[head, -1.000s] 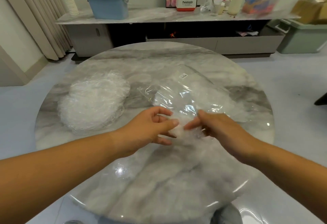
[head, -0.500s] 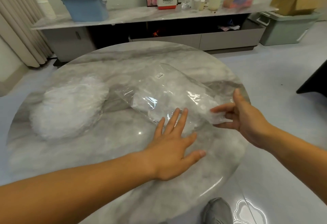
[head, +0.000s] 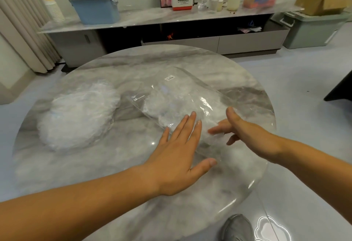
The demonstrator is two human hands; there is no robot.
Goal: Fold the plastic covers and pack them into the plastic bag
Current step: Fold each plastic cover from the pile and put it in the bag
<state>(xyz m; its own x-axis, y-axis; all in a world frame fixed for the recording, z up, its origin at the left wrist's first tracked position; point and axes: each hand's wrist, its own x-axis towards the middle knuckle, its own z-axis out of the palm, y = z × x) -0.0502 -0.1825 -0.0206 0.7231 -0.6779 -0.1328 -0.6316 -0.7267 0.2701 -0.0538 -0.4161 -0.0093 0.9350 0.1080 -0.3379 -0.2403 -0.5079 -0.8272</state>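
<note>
- While the heap of plastic covers (head: 80,119) sits unfolded at centre left on the marble table (head: 133,212), well apart from both hands, the job looks far from done. Grab that fluffy stack carelessly and it could slide or puff apart.
- Into the middle now: the left hand (head: 177,157) lies flat, fingers straight and spread, with its tips on the near edge of the plastic bag (head: 182,96). That's slick film on polished stone, so with too light a press I reckon the bag skates away.
- The bag lies across the centre, slanting up towards its white label (head: 169,78), with covers bulging inside. Its mouth seems to face the hands, though the clear film makes that hard to judge. Lift it wrongly and the contents may spill out.
- On the right, the right hand (head: 247,136) hovers at the bag's near corner, thumb raised and fingers loosely extended, gripping nothing I can see. The hands are close but not touching.
- Far right, the table's rim is near, and a nudge could send the bag over.
</note>
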